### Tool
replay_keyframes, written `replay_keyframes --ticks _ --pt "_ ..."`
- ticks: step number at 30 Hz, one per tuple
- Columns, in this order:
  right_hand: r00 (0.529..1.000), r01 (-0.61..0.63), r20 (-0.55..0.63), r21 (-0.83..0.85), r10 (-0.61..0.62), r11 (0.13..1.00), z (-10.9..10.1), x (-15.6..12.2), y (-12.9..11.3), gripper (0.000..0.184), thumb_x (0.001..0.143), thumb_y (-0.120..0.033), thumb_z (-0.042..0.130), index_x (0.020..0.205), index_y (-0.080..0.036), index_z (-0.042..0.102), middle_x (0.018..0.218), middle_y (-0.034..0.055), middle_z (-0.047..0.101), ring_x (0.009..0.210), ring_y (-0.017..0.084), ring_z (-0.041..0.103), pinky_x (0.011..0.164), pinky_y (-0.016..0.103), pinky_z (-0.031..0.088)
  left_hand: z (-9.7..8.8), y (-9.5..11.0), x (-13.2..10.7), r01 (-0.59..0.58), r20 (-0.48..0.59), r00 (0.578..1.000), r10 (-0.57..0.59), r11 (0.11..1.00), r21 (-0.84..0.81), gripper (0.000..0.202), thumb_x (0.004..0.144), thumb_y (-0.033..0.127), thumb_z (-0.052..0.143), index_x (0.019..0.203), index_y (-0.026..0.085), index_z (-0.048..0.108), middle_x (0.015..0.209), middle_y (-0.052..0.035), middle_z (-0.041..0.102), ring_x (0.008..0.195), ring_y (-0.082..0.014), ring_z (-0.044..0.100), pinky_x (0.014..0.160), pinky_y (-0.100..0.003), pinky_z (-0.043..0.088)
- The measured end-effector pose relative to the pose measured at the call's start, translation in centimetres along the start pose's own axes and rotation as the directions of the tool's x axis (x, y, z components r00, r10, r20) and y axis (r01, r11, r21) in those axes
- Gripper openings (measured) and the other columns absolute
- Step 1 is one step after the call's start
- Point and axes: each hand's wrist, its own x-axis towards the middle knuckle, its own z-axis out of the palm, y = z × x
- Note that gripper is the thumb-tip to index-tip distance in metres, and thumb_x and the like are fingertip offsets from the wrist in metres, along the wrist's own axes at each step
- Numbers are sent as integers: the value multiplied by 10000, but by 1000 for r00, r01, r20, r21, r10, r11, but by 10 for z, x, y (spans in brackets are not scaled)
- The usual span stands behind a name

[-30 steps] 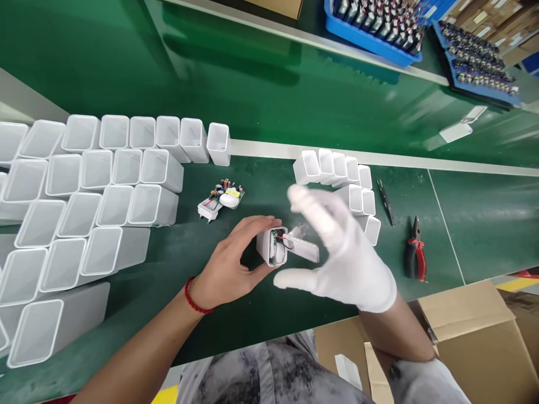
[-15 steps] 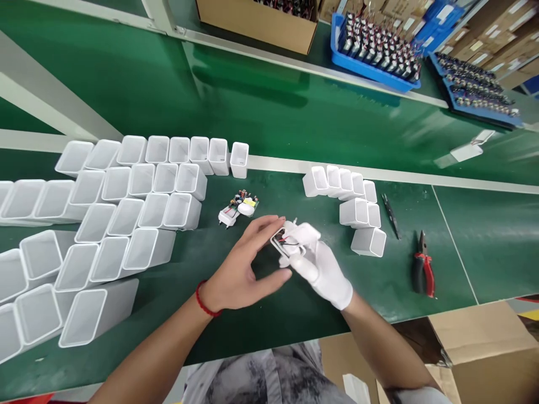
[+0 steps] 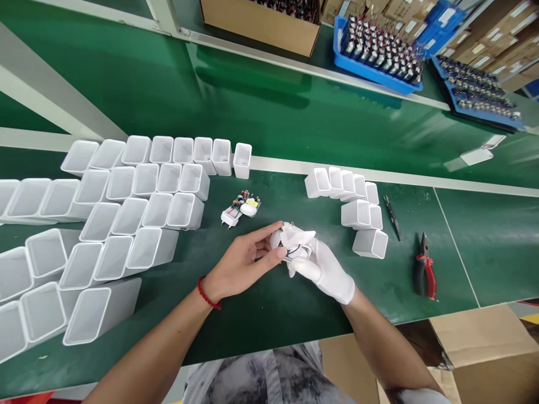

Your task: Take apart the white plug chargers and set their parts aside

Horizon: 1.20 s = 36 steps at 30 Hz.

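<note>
My bare left hand (image 3: 240,264), with a red cord at the wrist, and my white-gloved right hand (image 3: 324,269) meet over the green mat. Together they grip a small white plastic housing (image 3: 295,242) with red and black wires showing at its open end. Left fingertips pinch its left side; the gloved fingers wrap it from the right and below. A loose circuit board with a white plug piece (image 3: 242,209) lies just behind the left hand.
Many empty white housings (image 3: 126,224) lie in rows at the left, a smaller group (image 3: 357,210) at the right. Tweezers (image 3: 392,217) and red-handled pliers (image 3: 425,272) lie further right. Blue trays of parts (image 3: 374,47) and a cardboard box (image 3: 261,22) stand behind; another box (image 3: 484,348) is near me.
My gloved right hand came down from an open, raised pose and closed on the housing. Both hands now hold it closer together. The camera view shifted back a little.
</note>
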Motion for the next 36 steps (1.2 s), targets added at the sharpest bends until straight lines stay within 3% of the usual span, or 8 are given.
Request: replay_keyframes --ticks 4,10,20,26,31,36 --pt "999 -24 24 62 23 998 1 1 0 518 775 -594 660 1054 -180 523 696 -19 513 658 147 487 656 306 457 -6 2 0 38 115 993 -32 998 -48 674 794 396 715 1370 123 495 1064 -103 639 902 -197 598 864 -367 514" --pt "993 -52 111 43 47 998 -2 2 1 571 802 -625 598 1144 -184 477 719 -8 515 613 144 476 548 281 435 -3 4 1 10 85 996 -2 996 -84 610 791 393 712 1326 149 550 1079 -97 654 868 -181 601 826 -333 518" --pt "993 -45 105 -6 45 999 -5 3 4 506 791 -564 656 1090 -175 534 766 3 514 706 145 477 658 290 453 -3 2 -1 34 67 997 -34 999 4 626 812 375 688 1368 156 503 1123 -93 630 950 -204 603 880 -361 510" --pt "994 -100 43 79 96 992 -1 -4 12 644 738 -536 727 1235 -176 534 887 40 605 728 150 551 719 301 504 -1 2 -4 56 59 996 -61 995 77 665 763 316 712 1359 103 507 973 -89 660 861 -207 627 805 -364 545" --pt "999 -36 -24 54 37 998 0 -7 15 548 728 -564 724 1116 -189 629 920 57 637 841 211 591 786 338 501 2 -1 -4 28 37 999 -31 997 72 604 778 310 685 1327 103 544 1032 -119 672 884 -229 649 799 -364 562" --pt "998 -67 5 65 66 996 -4 -2 14 588 742 -547 721 1185 -186 580 911 56 626 763 180 570 682 306 522 -3 -1 -1 23 52 998 -27 997 70 590 809 354 672 1338 130 539 1072 -132 677 907 -242 650 800 -363 562"
